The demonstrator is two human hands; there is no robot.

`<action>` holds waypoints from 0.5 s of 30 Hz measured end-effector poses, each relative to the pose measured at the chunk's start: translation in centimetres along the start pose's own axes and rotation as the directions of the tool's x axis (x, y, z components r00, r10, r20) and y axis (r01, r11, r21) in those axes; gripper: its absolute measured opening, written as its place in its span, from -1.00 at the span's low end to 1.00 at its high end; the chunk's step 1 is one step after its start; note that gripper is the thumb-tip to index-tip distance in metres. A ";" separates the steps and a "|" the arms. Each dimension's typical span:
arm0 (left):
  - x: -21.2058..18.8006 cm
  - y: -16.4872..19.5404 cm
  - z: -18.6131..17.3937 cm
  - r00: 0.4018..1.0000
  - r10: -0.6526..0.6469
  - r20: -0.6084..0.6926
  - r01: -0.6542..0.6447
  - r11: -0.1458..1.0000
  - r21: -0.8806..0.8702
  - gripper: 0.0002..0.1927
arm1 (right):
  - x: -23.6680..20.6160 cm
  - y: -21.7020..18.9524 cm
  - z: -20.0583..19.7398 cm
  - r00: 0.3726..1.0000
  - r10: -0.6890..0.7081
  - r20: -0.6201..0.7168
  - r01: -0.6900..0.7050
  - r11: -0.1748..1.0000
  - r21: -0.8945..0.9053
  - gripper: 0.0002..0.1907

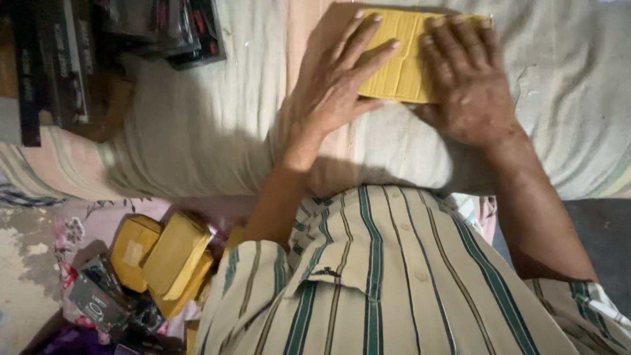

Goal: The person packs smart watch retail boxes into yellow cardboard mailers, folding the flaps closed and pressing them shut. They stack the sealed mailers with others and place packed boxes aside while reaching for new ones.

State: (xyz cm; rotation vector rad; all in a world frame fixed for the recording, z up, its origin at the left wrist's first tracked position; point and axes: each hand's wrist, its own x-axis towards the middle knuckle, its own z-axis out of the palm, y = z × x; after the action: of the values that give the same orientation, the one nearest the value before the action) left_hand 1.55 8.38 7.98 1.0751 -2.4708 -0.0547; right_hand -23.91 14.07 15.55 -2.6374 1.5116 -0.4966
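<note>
Head view, left hand (335, 85) and right hand (470, 82) spread flat on yellow cardboard packet (399, 56), pale cloth (197, 125)

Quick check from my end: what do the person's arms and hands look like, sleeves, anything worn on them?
Both hands, left hand and right hand, are bare: no gloves, rings or watch visible. The forearms are bare too. Short sleeves of a cream button-up shirt with dark green and tan vertical stripes end near the elbows.

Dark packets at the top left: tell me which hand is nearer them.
Left. The left hand lies flat on the yellow packet's left part, towards the dark packets; the right hand presses its right part, farther off.
</note>
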 end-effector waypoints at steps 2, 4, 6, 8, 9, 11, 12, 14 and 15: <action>-1.4 -0.7 -0.6 0.999 -0.003 -0.037 0.002 0.999 -0.040 -0.02 | -2.2 0.9 -0.4 0.998 0.068 0.002 -0.068 0.997 0.039 -0.05; -2.1 -1.0 -0.3 0.991 -0.084 -0.103 0.061 0.975 -0.214 -0.11 | -3.6 1.5 0.4 0.987 0.144 -0.065 -0.136 0.985 0.106 0.00; -1.9 -0.8 1.0 0.970 -0.191 -0.152 0.128 0.927 -0.352 -0.23 | -4.2 2.0 1.9 0.943 0.316 -0.100 -0.294 0.937 0.188 -0.11; -0.9 -0.1 2.7 0.931 -0.329 -0.159 0.234 0.870 -0.433 -0.36 | -4.1 1.8 4.0 0.876 0.472 -0.099 -0.443 0.869 0.222 -0.15; -0.4 0.5 3.5 0.914 -0.361 -0.186 0.262 0.874 -0.408 -0.35 | -3.6 1.6 4.9 0.836 0.539 -0.100 -0.514 0.834 0.199 -0.15; 1.1 1.7 4.6 0.875 -0.411 -0.255 0.307 0.879 -0.364 -0.34 | -2.8 1.6 5.6 0.798 0.592 -0.109 -0.580 0.805 0.128 -0.16; 1.9 2.2 4.8 0.864 -0.440 -0.244 0.364 0.881 -0.301 -0.34 | -2.3 1.5 5.6 0.808 0.578 -0.113 -0.572 0.816 0.085 -0.17; 3.6 2.9 4.7 0.836 -0.498 -0.229 0.469 0.867 -0.169 -0.34 | -0.7 1.5 5.3 0.854 0.501 -0.142 -0.509 0.860 -0.024 -0.20; 4.5 3.2 4.4 0.829 -0.533 -0.168 0.508 0.845 -0.168 -0.35 | 0.3 1.3 5.3 0.886 0.440 -0.147 -0.455 0.886 -0.090 -0.20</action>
State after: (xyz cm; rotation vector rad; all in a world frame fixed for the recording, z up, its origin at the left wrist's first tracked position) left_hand -5.12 6.81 6.37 1.5868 -1.8987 -0.2369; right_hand -23.28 12.57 10.38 -2.2466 2.1725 -0.5439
